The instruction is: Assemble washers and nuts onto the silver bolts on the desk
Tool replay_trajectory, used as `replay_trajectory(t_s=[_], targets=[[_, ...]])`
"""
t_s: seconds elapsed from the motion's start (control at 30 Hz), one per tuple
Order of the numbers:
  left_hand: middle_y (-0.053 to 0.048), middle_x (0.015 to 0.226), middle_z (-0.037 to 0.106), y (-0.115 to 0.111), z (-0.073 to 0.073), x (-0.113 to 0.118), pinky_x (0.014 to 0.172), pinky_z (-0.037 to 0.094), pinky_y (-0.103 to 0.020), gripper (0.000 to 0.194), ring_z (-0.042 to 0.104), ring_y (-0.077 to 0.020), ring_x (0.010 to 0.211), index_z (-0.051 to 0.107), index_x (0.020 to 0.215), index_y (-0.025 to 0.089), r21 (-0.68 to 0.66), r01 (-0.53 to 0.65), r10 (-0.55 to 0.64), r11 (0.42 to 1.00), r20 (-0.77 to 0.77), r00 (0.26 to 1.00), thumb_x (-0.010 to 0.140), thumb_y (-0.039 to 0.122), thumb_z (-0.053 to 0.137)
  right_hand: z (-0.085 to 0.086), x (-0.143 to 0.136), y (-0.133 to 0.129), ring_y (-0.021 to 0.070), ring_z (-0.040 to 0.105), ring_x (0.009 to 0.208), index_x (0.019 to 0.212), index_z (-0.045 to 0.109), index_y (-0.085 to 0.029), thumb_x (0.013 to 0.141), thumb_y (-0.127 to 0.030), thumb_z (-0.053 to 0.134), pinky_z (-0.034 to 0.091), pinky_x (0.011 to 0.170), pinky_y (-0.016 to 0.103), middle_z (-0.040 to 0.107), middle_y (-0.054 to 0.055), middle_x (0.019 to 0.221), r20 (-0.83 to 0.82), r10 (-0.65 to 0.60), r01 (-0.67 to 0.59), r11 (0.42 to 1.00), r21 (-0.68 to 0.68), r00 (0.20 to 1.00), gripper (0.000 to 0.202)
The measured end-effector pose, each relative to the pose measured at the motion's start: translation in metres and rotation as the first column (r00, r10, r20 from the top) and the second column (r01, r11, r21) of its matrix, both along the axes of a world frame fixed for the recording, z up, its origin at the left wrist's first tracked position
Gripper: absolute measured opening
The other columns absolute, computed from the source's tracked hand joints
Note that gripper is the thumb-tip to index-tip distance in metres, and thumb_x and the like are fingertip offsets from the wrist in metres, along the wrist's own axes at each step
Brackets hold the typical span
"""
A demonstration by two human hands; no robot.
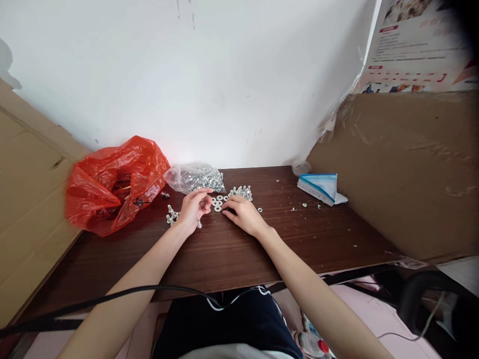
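My left hand (194, 208) is over the table with its fingers curled and closed; what they hold, if anything, is hidden. One bolt (199, 224) shows just under this hand, and I cannot tell whether it is held or rests on the table. Left of the hand stand several silver bolts (171, 214), partly covered by it. My right hand (242, 214) reaches to the flat washers (218, 203), its thumb and forefinger apart beside them. Behind the right hand, several more bolts (243, 191) stand upright in a tight group.
A clear bag of small metal parts (202, 177) lies near the wall. Left of it sits a red plastic bag (116, 184). A blue and white box (318, 187) lies at the right. One nut (260, 210) is nearby. A black cable (157, 287) crosses in front.
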State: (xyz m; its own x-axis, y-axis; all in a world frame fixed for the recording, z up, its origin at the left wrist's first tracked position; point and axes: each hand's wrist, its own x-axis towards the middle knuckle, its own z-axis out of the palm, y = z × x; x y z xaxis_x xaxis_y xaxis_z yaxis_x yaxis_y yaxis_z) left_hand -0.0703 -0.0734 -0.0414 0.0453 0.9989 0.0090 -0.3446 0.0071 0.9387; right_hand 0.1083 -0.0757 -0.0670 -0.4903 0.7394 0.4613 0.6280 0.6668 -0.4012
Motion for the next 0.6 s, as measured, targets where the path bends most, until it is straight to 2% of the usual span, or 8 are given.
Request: replay_trajectory(t_s=[0.27,0.43,0.53,0.6], targets=[[0.001,0.055,0.056,0.001,-0.001,0.000,0.048,0.033,-0.020,0.017,0.044,-0.0066,0.049,0.066,0.082,0.013,-0.018,0.001,-0.001,1.000,0.029,1.000,0.066,0.019,0.063,-0.003,-0.009,0.002,0.0186,0.056,0.077,0.077,0.063,-0.017,0.091,-0.017,0.052,0.044,0.072,0.030,0.061,0.006,0.080,0.000,-0.084,0.083,0.994,0.074,0.996,0.017],[0.000,0.055,0.057,0.000,0.000,0.002,0.052,0.037,-0.020,0.016,0.047,-0.0071,0.051,0.067,0.080,0.011,-0.047,0.006,-0.003,0.999,0.067,0.998,0.067,0.019,0.065,0.000,-0.012,0.000,0.0192,0.055,0.076,0.079,0.059,-0.018,0.092,-0.018,0.048,0.045,0.071,0.030,0.059,0.007,0.081,-0.147,-0.132,0.148,0.984,0.104,0.980,0.017],[0.000,0.055,0.057,-0.001,0.001,0.004,0.052,0.038,-0.020,0.016,0.047,-0.0071,0.051,0.067,0.080,0.011,-0.053,0.006,-0.002,0.999,0.086,0.996,0.068,0.022,0.065,0.003,-0.016,-0.007,0.0181,0.056,0.077,0.084,0.058,-0.019,0.094,-0.022,0.045,0.046,0.071,0.030,0.059,0.006,0.083,-0.266,-0.094,0.120,0.989,0.084,0.959,0.017],[0.000,0.055,0.056,-0.001,0.001,0.005,0.052,0.039,-0.020,0.016,0.048,-0.0073,0.051,0.067,0.079,0.011,-0.056,-0.003,0.009,0.998,0.099,0.995,0.071,0.025,0.063,0.005,-0.021,-0.013,0.0175,0.057,0.080,0.086,0.057,-0.019,0.095,-0.024,0.044,0.047,0.073,0.029,0.060,0.006,0.087,-0.318,-0.016,0.042,0.996,0.075,0.948,0.016]])
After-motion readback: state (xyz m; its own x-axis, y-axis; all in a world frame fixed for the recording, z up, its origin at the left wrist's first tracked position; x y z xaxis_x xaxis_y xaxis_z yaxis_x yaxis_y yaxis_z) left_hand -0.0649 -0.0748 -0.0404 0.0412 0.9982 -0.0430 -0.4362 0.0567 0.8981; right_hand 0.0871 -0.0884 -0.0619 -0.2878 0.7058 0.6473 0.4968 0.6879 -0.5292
